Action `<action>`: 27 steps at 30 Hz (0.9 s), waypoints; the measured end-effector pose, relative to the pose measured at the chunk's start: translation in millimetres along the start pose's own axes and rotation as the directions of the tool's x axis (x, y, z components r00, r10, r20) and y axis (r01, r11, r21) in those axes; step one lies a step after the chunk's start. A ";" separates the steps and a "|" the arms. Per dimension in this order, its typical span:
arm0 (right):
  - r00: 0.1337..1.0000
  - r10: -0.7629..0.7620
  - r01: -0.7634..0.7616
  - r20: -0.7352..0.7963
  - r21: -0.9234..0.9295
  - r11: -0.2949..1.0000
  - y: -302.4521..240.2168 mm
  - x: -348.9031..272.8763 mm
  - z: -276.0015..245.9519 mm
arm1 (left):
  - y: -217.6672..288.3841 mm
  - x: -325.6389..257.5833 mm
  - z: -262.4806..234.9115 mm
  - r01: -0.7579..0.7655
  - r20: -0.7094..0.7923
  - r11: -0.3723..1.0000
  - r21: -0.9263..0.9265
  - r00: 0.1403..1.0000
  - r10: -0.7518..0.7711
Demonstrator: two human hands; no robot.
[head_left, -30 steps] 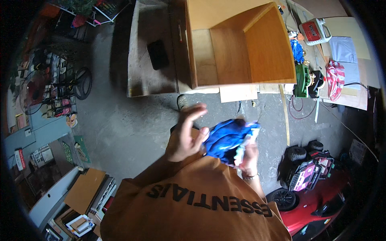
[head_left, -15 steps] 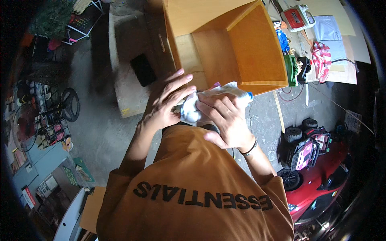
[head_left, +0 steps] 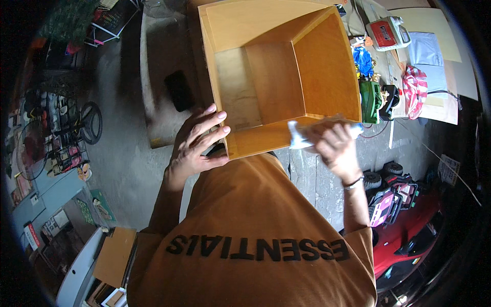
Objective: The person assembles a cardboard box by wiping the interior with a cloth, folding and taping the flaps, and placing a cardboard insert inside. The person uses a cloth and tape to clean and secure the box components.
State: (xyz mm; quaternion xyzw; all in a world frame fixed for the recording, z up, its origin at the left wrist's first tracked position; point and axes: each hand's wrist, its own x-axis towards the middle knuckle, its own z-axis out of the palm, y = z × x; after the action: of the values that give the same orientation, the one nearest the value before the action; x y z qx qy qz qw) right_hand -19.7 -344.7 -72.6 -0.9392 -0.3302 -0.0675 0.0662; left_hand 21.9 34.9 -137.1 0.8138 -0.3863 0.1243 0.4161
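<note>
An open, orange-brown wooden box [head_left: 330, 77] stands close in front of me, its hollow inside facing up. My left hand [head_left: 197, 143] grips its near left corner. The fingers are spread, their tips just over the left rim, and the thumb lies by the near corner. At the near right part of the rim, my right hand [head_left: 335, 146] is closed around a crumpled white and blue cloth [head_left: 302, 135]. Motion blurs this hand and the cloth. The cloth lies along the near edge, partly hidden by my fingers.
Left of the box, a dark phone-like slab [head_left: 179, 90] lies on a worn surface. Beyond the right side are a red and white jug [head_left: 383, 35], a green container [head_left: 370, 100] and a striped bag [head_left: 414, 89]. A red car [head_left: 404, 250] stands at lower right.
My right hand has moved right with the cloth, from over my lap to the box's near right rim. The left hand has come onto the near left corner. The box appears nearer to me.
</note>
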 end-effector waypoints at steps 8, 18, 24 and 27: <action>0.994 -0.105 0.108 -0.037 0.087 0.990 -26.3 25.4 1.7 | -1.3 1.8 -0.8 0.010 0.018 0.999 -0.036 1.000 -0.009; 0.983 -0.183 0.180 0.008 0.141 0.973 -89.7 85.2 4.3 | -5.0 -3.6 2.3 0.019 0.017 1.000 -0.008 1.000 -0.019; 0.979 -0.166 0.169 0.116 -0.012 0.986 -28.5 43.9 -19.9 | -5.1 -6.4 2.4 0.032 0.028 0.999 0.015 0.999 -0.032; 0.980 -0.115 0.124 0.161 -0.049 0.991 -2.5 25.0 -31.7 | -3.2 -7.6 1.0 0.046 0.032 0.999 0.018 0.998 -0.047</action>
State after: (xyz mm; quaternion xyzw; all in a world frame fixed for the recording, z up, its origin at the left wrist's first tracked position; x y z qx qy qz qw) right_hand -4.6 -332.9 -37.1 -0.9216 -0.3880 -0.0066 0.0080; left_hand 19.0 39.2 -143.6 0.8279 -0.3729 0.1046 0.4056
